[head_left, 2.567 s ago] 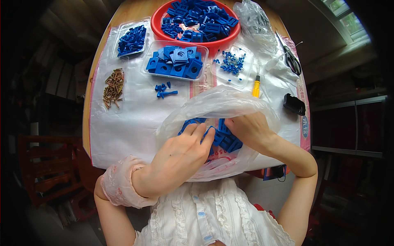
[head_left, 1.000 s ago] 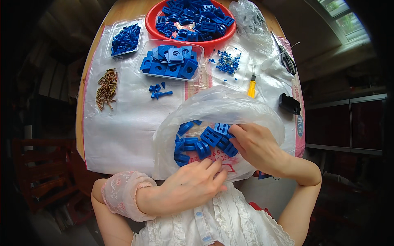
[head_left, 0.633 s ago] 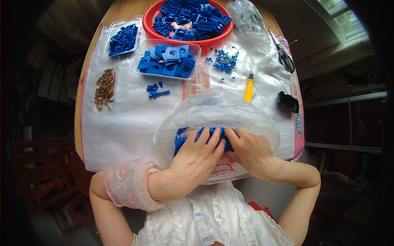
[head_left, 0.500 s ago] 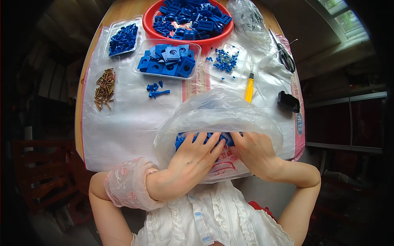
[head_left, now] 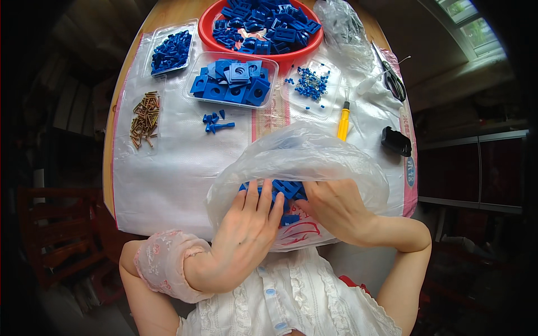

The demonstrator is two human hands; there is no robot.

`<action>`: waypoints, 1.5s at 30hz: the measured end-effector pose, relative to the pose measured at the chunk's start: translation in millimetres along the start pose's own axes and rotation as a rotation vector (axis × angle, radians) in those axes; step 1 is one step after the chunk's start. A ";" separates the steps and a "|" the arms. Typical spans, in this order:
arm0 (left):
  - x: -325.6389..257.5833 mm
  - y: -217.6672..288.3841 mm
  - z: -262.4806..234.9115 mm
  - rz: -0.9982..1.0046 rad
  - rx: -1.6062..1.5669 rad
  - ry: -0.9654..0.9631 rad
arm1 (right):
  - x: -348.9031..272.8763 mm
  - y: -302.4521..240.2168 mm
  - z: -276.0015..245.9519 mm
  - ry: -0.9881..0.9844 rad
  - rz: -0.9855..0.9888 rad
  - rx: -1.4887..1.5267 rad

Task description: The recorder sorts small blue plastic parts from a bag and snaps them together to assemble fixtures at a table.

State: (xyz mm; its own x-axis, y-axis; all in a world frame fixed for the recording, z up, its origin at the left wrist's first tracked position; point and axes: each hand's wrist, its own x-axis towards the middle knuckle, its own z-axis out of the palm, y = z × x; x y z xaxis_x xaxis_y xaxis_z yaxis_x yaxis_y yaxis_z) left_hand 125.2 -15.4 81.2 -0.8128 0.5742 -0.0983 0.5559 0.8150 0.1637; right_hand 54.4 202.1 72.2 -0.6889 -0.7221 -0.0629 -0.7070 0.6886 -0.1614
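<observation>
A whitish plastic bag (head_left: 314, 148) lies open towards me at the table's near edge, with several blue plastic parts (head_left: 287, 189) inside its mouth. My left hand (head_left: 245, 232) rests over these parts, palm down, its fingers stretched and slightly apart, the tips touching the pieces. My right hand (head_left: 336, 208) reaches into the bag on the right side of the parts. Its fingers bend downward and their ends are hidden, so what they hold, if anything, does not show. Red print marks the bag's near side below the hands.
Beyond the bag stand a red basin (head_left: 269, 55) of blue parts, a tray of square blue plates (head_left: 214, 91), a tray of small blue pieces (head_left: 171, 51), brass-coloured screws (head_left: 147, 117) and small blue-and-clear bits (head_left: 311, 84). Rightward lie a yellow-handled screwdriver (head_left: 343, 124), scissors (head_left: 395, 87) and a black object (head_left: 395, 141).
My left hand has drawn back toward me and to the left, uncovering more blue parts. My right hand has moved slightly left, its fingers more bent. The view has shifted a little.
</observation>
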 end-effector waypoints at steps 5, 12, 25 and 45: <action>-15.5 0.8 -15.8 0.087 0.059 -0.067 | -1.0 6.3 3.5 -0.088 0.077 0.054; -19.8 -5.5 -14.9 0.044 0.155 -0.130 | -17.7 11.7 4.0 -0.063 0.036 0.120; -24.2 -14.8 -18.2 0.021 0.111 -0.086 | 17.2 -16.7 4.5 -0.068 -0.097 0.108; -24.9 -20.4 -19.2 -0.005 0.117 -0.111 | 41.0 -33.1 21.6 -0.121 -0.358 0.032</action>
State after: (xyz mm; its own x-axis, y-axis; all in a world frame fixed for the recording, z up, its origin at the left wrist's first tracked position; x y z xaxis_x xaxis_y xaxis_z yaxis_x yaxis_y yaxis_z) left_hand 130.8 -47.8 99.1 -0.7951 0.5697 -0.2080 0.5734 0.8179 0.0482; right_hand 53.0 148.2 53.7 -0.3743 -0.9204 -0.1126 -0.8926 0.3905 -0.2253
